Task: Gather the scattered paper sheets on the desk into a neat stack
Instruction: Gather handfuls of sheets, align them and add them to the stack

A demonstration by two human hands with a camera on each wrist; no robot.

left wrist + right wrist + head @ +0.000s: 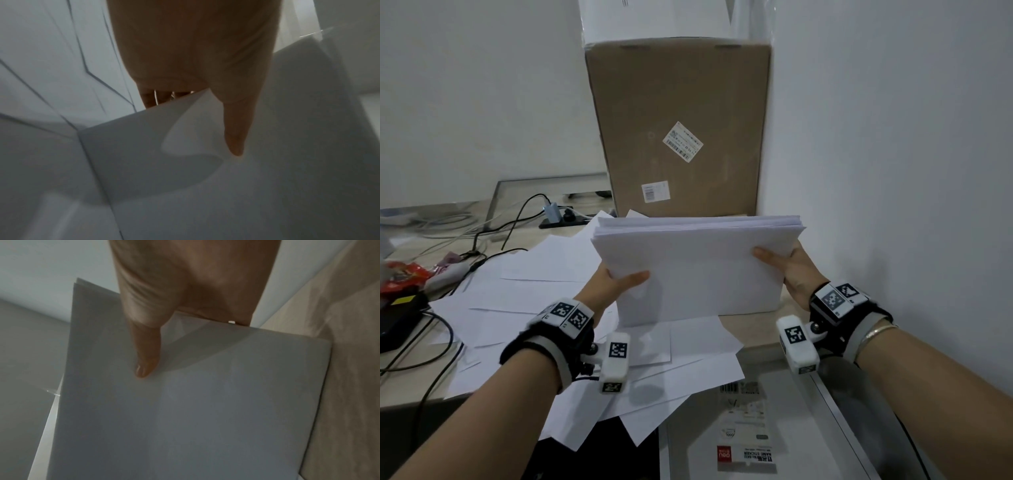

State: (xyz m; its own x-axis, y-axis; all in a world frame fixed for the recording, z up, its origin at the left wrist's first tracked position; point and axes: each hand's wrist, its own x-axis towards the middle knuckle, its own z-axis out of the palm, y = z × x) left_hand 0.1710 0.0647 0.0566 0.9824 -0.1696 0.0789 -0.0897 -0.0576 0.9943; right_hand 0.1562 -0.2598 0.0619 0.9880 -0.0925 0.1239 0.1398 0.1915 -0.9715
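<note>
You hold one stack of white paper (pixel 695 267) above the desk (pixel 753 320), gripped from both ends: your left hand (pixel 613 281) pinches its left edge, thumb on top and fingers beneath, and your right hand (pixel 789 265) does the same at the right edge. Loose sheets (pixel 544 294), too overlapped to count, lie scattered below and to the left. One cardboard box (pixel 678 130) stands at the far side, carrying two labels.
</note>
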